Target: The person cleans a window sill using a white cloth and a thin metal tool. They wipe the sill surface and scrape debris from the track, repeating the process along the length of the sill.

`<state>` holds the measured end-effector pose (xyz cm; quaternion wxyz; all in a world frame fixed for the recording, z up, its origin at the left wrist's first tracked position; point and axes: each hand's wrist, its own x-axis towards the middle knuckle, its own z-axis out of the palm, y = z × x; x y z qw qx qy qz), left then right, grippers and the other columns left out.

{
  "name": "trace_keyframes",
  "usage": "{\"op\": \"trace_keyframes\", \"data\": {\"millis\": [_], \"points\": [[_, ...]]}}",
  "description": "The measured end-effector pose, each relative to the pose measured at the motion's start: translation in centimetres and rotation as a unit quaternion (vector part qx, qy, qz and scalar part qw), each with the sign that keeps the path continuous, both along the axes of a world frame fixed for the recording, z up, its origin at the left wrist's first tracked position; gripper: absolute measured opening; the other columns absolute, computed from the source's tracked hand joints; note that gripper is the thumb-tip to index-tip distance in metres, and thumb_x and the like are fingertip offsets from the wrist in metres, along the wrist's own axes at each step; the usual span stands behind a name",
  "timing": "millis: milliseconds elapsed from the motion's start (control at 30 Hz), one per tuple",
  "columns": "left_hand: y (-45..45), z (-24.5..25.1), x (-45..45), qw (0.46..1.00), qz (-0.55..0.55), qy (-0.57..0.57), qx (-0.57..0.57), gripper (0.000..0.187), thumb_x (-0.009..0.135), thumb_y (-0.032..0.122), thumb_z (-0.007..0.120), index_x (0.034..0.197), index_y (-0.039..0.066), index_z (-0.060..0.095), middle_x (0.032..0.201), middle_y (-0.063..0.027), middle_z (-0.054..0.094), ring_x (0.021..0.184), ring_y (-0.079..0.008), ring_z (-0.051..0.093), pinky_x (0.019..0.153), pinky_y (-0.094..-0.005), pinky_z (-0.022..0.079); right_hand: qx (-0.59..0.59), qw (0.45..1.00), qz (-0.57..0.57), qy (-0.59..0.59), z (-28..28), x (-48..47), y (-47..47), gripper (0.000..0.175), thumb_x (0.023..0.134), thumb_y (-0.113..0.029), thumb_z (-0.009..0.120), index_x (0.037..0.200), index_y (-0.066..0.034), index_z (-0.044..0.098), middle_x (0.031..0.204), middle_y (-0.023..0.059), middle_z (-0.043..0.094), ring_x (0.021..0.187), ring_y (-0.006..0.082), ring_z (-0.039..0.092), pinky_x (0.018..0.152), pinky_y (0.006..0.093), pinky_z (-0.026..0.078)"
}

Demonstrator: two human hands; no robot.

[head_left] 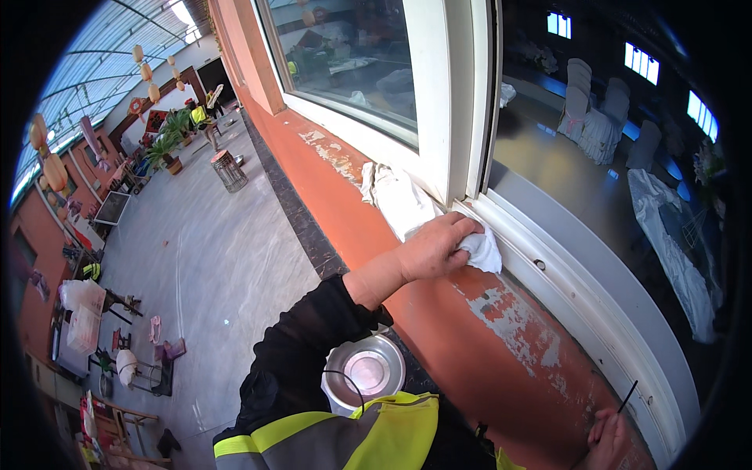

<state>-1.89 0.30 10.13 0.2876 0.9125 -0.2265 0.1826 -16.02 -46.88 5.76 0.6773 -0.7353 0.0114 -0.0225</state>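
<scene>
My left hand point(437, 247) presses a white cloth point(484, 249) onto the track of the white window frame point(552, 264), at the foot of the upright frame post. Beside it, a larger folded white cloth point(399, 197) lies on the orange sill with peeling paint point(505, 323). At the lower right, my right hand point(608, 437) holds a thin dark stick point(627, 396) between its fingers, close to the track. Part of this hand is cut off by the picture's rim. A metal basin point(367, 370) stands below my left forearm, partly hidden by the sleeve and my yellow and grey vest.
A glass window pane point(352, 64) rises above the sill. Beyond the opening are covered chairs point(593, 117) and plastic sheeting point(675, 252). On the left, a grey floor point(229, 252) holds a round stool point(229, 170), potted plants point(170, 153) and a distant person in a yellow vest point(200, 117).
</scene>
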Motion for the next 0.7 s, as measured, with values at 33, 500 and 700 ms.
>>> {"op": "trace_keyframes", "data": {"millis": [33, 500, 700], "points": [[0.2, 0.7, 0.1, 1.0, 0.002, -0.013, -0.01, 0.042, 0.078, 0.006, 0.06, 0.12, 0.006, 0.056, 0.104, -0.0163, 0.056, 0.096, -0.0347, 0.059, 0.084, -0.0402, 0.05, 0.015, 1.0, 0.011, 0.005, 0.1, 0.1, 0.1, 0.034, 0.105, -0.032, 0.048, 0.103, -0.0017, 0.063, 0.064, -0.0045, 0.041, 0.058, 0.0049, 0.036, 0.054, 0.0194, 0.029], [-1.1, 4.4, 7.4, 0.982, 0.078, -0.109, 0.131, 0.041, 0.078, 0.009, 0.066, 0.118, 0.009, 0.059, 0.096, -0.0187, 0.058, 0.093, -0.0393, 0.058, 0.082, -0.0453, 0.05, 0.016, 0.999, 0.017, -0.025, -2.5, 2.4, 0.8, 0.04, 0.103, -0.037, 0.05, 0.093, -0.0002, 0.061, 0.062, -0.0013, 0.044, 0.058, 0.0091, 0.042, 0.058, 0.023, 0.035], [-3.0, 3.5, 10.2, 0.967, 0.081, -0.136, 0.198, 0.037, 0.078, 0.011, 0.066, 0.115, 0.01, 0.062, 0.096, -0.0187, 0.058, 0.093, -0.0371, 0.06, 0.081, -0.0447, 0.052, -0.006, 0.999, 0.029, -0.029, -2.0, 2.1, 0.5, 0.041, 0.104, -0.037, 0.048, 0.093, 0.0005, 0.061, 0.063, -0.0008, 0.043, 0.06, 0.01, 0.043, 0.059, 0.0236, 0.036]]}}
